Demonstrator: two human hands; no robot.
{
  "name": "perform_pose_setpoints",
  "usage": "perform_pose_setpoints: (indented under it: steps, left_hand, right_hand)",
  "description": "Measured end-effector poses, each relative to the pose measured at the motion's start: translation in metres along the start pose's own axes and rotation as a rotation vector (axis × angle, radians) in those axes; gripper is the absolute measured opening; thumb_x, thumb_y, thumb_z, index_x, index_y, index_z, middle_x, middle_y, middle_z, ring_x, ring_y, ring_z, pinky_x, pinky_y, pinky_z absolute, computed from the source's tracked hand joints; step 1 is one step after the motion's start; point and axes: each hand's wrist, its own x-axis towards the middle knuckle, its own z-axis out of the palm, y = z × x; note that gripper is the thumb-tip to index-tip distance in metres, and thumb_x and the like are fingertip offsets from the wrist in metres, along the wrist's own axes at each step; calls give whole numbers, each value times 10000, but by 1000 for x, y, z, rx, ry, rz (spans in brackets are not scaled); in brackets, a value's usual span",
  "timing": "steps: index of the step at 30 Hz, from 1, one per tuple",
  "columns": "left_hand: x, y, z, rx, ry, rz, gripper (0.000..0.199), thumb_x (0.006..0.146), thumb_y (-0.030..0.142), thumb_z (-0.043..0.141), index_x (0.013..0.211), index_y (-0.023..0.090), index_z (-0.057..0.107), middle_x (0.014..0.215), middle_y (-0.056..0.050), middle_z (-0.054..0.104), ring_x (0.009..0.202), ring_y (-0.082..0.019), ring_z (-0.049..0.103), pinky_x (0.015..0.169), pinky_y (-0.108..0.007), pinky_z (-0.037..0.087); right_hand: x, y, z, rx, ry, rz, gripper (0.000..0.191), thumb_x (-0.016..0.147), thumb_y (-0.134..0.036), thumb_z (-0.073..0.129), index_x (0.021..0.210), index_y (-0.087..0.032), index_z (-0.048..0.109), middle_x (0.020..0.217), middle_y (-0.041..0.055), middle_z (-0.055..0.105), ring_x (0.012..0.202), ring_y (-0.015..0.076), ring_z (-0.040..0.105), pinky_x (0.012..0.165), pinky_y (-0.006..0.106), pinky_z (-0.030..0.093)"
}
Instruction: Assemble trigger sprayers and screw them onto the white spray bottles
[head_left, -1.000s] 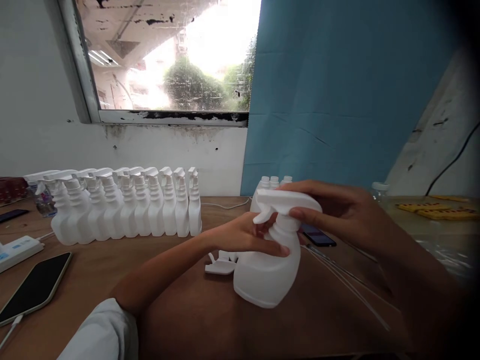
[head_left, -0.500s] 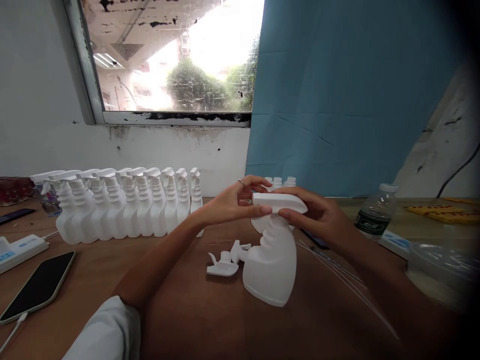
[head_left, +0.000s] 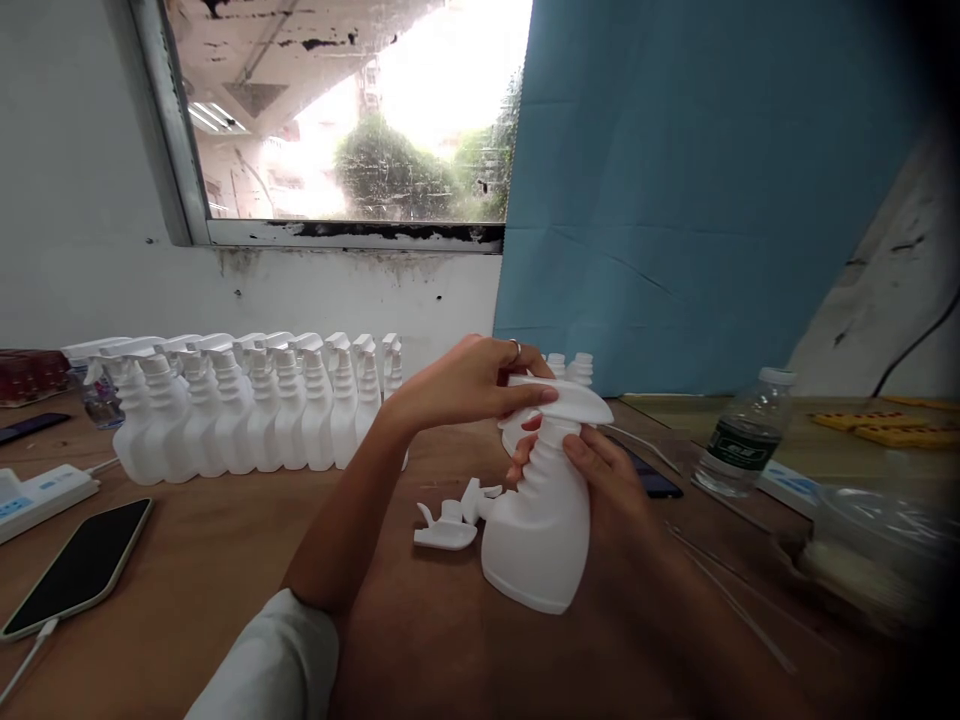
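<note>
The left hand (head_left: 469, 385) pinches the front of the spray head (head_left: 581, 402), thumb on the near side and fingers bent over the top. The right hand (head_left: 611, 475) holds the bottle (head_left: 540, 545) by its neck, thumb on the near side, with fingertips showing past the far edge. The spray head sits on the bottle's neck, nozzle end to the left; the bottle is in front of the person and leans slightly, and whether its base touches the counter (head_left: 375, 650) I cannot tell. Loose heads (head_left: 446, 532) lie just left of the bottle. Behind the hands stand bottles without heads (head_left: 580, 370), partly hidden. To the left, a row of headed bottles (head_left: 285, 425) stands upright below the window (head_left: 352, 120). A phone (head_left: 79, 565) lies nearer, and a water bottle (head_left: 742, 445) stands to the right.
</note>
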Motion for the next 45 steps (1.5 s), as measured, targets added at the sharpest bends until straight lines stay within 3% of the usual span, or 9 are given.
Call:
perform_pose_setpoints:
  steps: [10, 13, 17, 22, 28, 33, 38, 42, 45]
  left_hand:
    - [-2, -9, -1, -143, -39, -17, 248, 889, 383, 637, 934, 140, 654, 728, -11, 639, 604, -86, 571, 577, -205, 455]
    - [-2, -11, -2, -206, -59, -27, 246, 866, 391, 667, 896, 149, 639, 688, 6, 606, 585, -81, 557, 566, -205, 448]
    - [-1, -13, -3, -283, -84, -22, 246, 847, 376, 693, 857, 142, 621, 645, 18, 574, 570, -76, 543, 560, -206, 450]
    - [0, -17, -3, -321, -101, -25, 254, 850, 375, 690, 847, 135, 605, 659, 11, 585, 568, -73, 543, 550, -206, 448]
    - [1, -18, -4, -360, -122, -22, 261, 832, 370, 713, 831, 132, 603, 662, 17, 577, 567, -62, 538, 547, -197, 439]
    - [1, -17, -4, -380, -131, -16, 258, 823, 358, 724, 833, 128, 608, 677, 11, 590, 567, -61, 545, 538, -193, 441]
    - [2, -17, -4, -383, -141, -15, 260, 824, 358, 724, 837, 123, 614, 673, 9, 590, 553, -58, 529, 539, -199, 437]
    - [1, -18, -5, -373, -144, -38, 222, 833, 320, 714, 850, 121, 617, 653, 13, 586, 549, -59, 532, 541, -197, 434]
    - [0, -18, -7, -376, -156, -40, 208, 838, 303, 709, 853, 117, 618, 652, 13, 588, 549, -58, 536, 540, -196, 431]
  right_hand:
    - [1, 8, 6, -12, 21, -81, 282, 848, -399, 670, 1053, -241, 558, 922, 55, 687, 725, 203, 680, 618, 329, 554]
    - [2, 8, 7, -10, 20, -75, 315, 876, -455, 618, 1099, -249, 533, 900, 55, 679, 699, 202, 668, 622, 343, 550]
    - [3, 7, 9, -101, 55, -50, 303, 843, -368, 689, 1075, -259, 527, 769, 7, 648, 616, 169, 628, 604, 317, 535]
    - [1, 5, 14, 2, 33, -62, 249, 904, -421, 579, 1076, -246, 535, 820, 45, 649, 669, 191, 641, 605, 322, 530]
    - [2, 6, 16, -54, 42, -78, 291, 873, -403, 639, 1092, -253, 522, 787, 20, 636, 631, 163, 630, 583, 290, 522]
    - [2, 9, 14, -173, 131, -66, 270, 815, -356, 725, 979, -231, 550, 739, -2, 633, 598, 149, 615, 569, 280, 516]
    - [2, 9, 12, -78, 38, -109, 274, 863, -422, 639, 1034, -225, 559, 830, 36, 659, 637, 165, 631, 597, 310, 529]
    - [4, 9, 15, -141, 71, -77, 334, 804, -378, 726, 1041, -239, 537, 754, -1, 650, 594, 153, 618, 578, 294, 519]
    - [5, 9, 17, -92, 39, -95, 327, 836, -464, 659, 1033, -236, 533, 800, 25, 666, 616, 171, 634, 580, 311, 525]
